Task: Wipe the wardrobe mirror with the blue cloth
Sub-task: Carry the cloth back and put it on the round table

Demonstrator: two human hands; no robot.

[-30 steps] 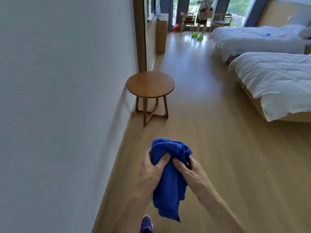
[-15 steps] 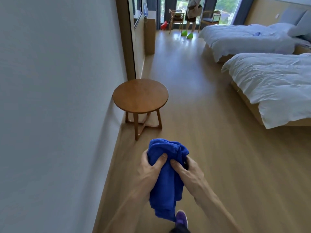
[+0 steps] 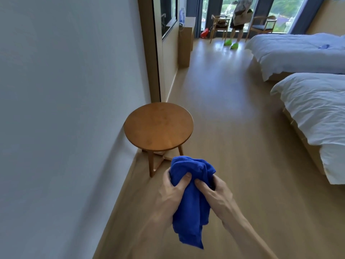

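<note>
A bunched blue cloth point(image 3: 192, 200) hangs in front of me at lower centre, held by both hands. My left hand point(image 3: 170, 193) grips its left side with the thumb pressed into the fabric. My right hand point(image 3: 214, 193) pinches its right side. Farther along the left wall stands a tall wooden frame with a narrow, dark glassy strip point(image 3: 157, 53) along its edge, seen edge-on; whether this is the wardrobe mirror I cannot tell.
A small round wooden table point(image 3: 158, 126) stands against the white wall point(image 3: 65, 109) just ahead of my hands. Two white beds point(image 3: 313, 109) fill the right side. Open wood floor runs between. A person point(image 3: 238, 21) stands by chairs at the far window.
The view has advanced along the wall, so the round table is now nearer and lower in frame. Both hands keep the same hold on the cloth.
</note>
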